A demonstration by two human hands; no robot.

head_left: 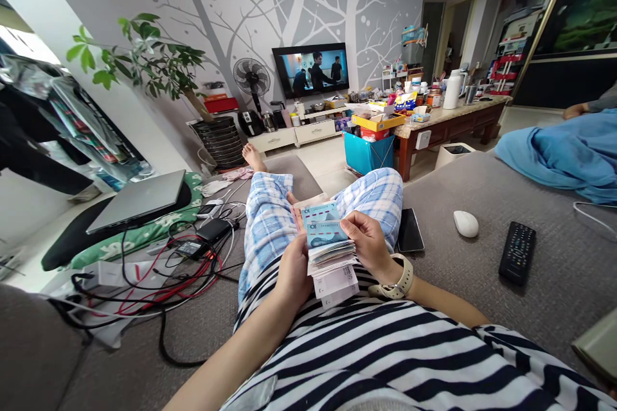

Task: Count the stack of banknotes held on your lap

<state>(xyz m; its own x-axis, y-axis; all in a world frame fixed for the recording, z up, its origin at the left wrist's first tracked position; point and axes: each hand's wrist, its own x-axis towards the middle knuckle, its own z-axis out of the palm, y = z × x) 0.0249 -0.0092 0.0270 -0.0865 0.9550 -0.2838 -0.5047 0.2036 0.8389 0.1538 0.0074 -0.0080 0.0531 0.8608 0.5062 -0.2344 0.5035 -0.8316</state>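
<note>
I see one grey fabric sofa [448,270]. One fanned stack of paper banknotes [332,257] over the lap, long axis torso-to-feet, far end tipped left. My left hand [295,270] clamps its left edge; right hand [370,244] pinches the nearer of two blue paper notes [324,234].

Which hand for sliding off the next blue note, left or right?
Probably the right hand: its thumb and fingers pinch the right edge of the blue notes, while the left hand supports the stack.
</note>
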